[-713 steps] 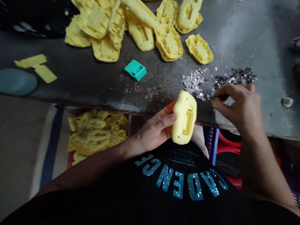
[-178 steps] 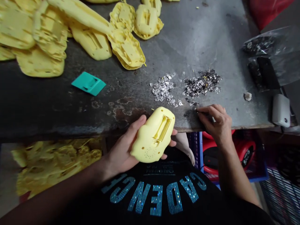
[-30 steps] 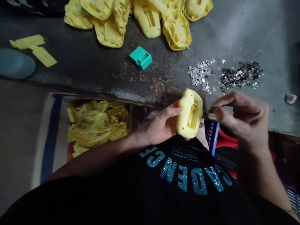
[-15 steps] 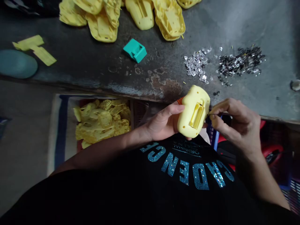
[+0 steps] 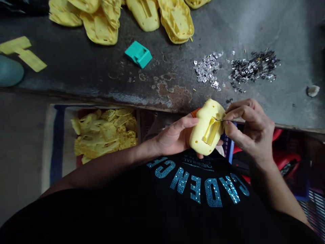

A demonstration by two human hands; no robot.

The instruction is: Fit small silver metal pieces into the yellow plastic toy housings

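Note:
A yellow plastic shell (image 5: 199, 137) with a rectangular battery slot lies in my left hand (image 5: 175, 137), thumb on its near left side and fingers curled underneath. My right hand (image 5: 254, 127) pinches a thin dark metal tool (image 5: 225, 120), possibly tweezers. Its tip reaches into the upper end of the slot; whether it grips a small part there cannot be made out. On the bench beyond the hands are a pile of shiny small metal clips (image 5: 208, 69) and a darker pile of metal pieces (image 5: 254, 67).
More yellow shells (image 5: 101, 27) lie along the back of the bench (image 5: 106, 74). A teal plastic block (image 5: 138, 55) sits mid-bench, with yellow strips (image 5: 31, 61) at left. Below the edge stands a container of yellow parts (image 5: 106, 135). Red and black objects (image 5: 286, 164) are below right.
The tool tip has moved from beside the shell's right edge into the upper end of its slot. The shell sits slightly lower and further left in view, and the whole view has shifted.

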